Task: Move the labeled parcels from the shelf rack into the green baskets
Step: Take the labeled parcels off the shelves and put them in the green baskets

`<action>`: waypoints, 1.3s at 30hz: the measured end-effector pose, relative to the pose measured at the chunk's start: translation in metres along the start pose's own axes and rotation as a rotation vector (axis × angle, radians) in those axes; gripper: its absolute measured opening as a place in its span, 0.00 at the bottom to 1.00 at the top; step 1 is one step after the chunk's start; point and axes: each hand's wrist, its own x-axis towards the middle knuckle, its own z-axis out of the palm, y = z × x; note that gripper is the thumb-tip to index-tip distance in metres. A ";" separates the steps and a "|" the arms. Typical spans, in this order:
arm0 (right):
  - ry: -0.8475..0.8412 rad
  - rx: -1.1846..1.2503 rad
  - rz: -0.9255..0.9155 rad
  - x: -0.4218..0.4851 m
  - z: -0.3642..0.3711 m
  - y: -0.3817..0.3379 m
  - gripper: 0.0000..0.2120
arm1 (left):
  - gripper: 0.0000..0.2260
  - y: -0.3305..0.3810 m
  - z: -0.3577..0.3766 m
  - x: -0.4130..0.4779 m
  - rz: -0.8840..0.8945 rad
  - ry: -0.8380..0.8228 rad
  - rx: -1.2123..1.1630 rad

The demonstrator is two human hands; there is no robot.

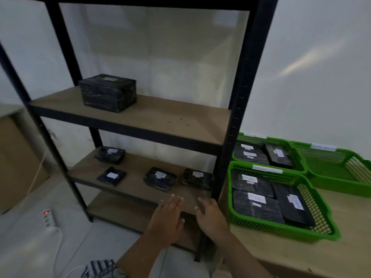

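**Hands.** We find the left hand (168, 215) and the right hand (208, 216) side by side, fingers spread and nearly straight, holding nothing. Both hover at the front edge of the lower board of the shelf rack (237, 109), near its right end.

**Task items.** Four small parcels lie on that lower board:
- one at the back left (110, 155);
- one at the front left (111, 175);
- one mid-board (160, 178);
- one nearest the right post (197, 178).

A large parcel (108, 92) sits at the left end of the upper board. On the table (301, 255) to the right, the near basket (281, 230) and the rear basket (279, 139) hold flat parcels. The third basket (329, 171) shows none.

**Risks, in our judgement.**
- The wrapping looks glossy, so a light pinch could let a parcel slide out of the fingers.
- The right post stands between the board and the baskets. A parcel swung sideways could strike it and drop to the floor.
- The near basket is almost covered. A further parcel may ride up on its rim and tip over the edge of the table.
- Each basket bears a tag, but neither the tags nor the parcel labels can be read. We cannot rule out missorting.
- The large parcel likely needs both hands. A one-handed lift risks dragging it off the front edge of the board.
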 end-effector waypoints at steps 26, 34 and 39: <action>-0.282 -0.155 0.136 0.160 0.106 -0.004 0.20 | 0.34 -0.165 0.066 0.077 -0.255 -0.174 -0.143; -0.278 -0.168 0.227 0.198 0.128 0.018 0.23 | 0.36 -0.180 0.117 0.112 -0.226 -0.227 -0.229; -0.213 -0.161 0.264 0.217 0.153 0.043 0.22 | 0.34 -0.202 0.164 0.134 -0.208 -0.231 -0.231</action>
